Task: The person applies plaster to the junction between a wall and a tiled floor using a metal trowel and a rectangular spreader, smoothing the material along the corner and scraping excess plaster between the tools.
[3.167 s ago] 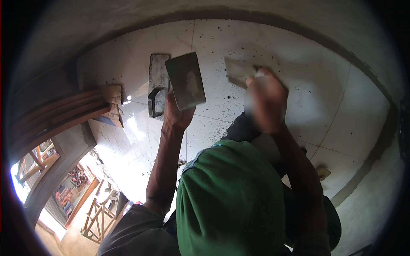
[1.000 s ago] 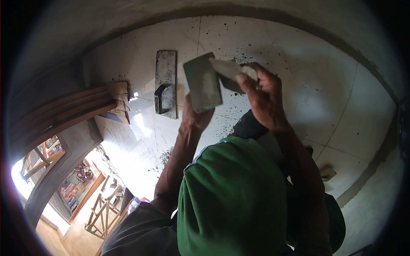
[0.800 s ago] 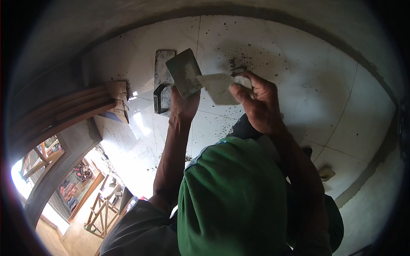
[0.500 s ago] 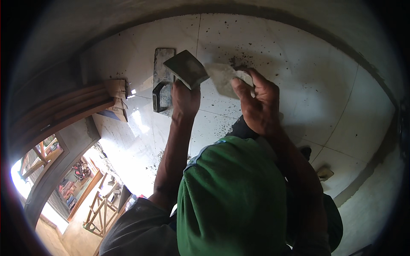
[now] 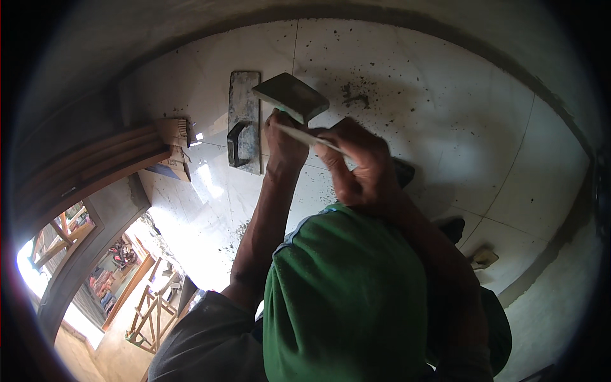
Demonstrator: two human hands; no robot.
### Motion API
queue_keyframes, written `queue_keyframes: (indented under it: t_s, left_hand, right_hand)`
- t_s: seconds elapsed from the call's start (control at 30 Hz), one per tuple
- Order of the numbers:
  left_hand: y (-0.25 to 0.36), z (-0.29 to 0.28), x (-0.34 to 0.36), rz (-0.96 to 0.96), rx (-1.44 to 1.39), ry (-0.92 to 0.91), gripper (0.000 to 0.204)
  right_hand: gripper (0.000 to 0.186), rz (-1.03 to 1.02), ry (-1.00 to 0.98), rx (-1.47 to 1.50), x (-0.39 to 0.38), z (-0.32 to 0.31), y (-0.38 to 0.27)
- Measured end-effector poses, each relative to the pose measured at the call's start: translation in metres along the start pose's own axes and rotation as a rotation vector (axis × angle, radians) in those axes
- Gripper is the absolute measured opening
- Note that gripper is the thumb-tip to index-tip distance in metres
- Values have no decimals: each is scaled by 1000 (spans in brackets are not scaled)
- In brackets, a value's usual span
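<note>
Many big white floor tiles [image 5: 407, 76] with dark specks fill the room. A float [image 5: 244, 121] lies far left. The left hand [image 5: 284, 137] grips a grey pad [image 5: 291, 97]; the right hand [image 5: 358, 164] grips a thin blade [image 5: 305, 135], partly hidden.

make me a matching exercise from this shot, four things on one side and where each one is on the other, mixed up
Things:
1. left hand
2. right hand
3. float with black handle
4. cardboard piece

Places:
A. lying flat on the white tile floor
B. at the left edge of the floor, by the curved wooden frame
C. gripping the grey flat board
D. holding a thin pale blade

Pairs: 1-C, 2-D, 3-A, 4-B
</note>
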State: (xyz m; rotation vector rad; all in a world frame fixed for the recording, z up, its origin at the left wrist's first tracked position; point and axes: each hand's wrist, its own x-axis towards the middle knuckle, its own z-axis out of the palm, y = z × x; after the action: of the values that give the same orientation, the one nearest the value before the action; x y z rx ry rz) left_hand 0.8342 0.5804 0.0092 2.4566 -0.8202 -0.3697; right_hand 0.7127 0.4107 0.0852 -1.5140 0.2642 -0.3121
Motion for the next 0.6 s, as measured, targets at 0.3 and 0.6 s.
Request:
queue_keyframes:
  t_s: [0.3, 0.6]
  left_hand:
    - [13, -9, -14, -567, -1823, -116, 38]
    - [-5, -25, -21, -472, -1847, -64, 35]
  right_hand:
    - [47, -257, -14, -138, -2, -11, 30]
    - [53, -231, 56, -268, -14, -20, 40]
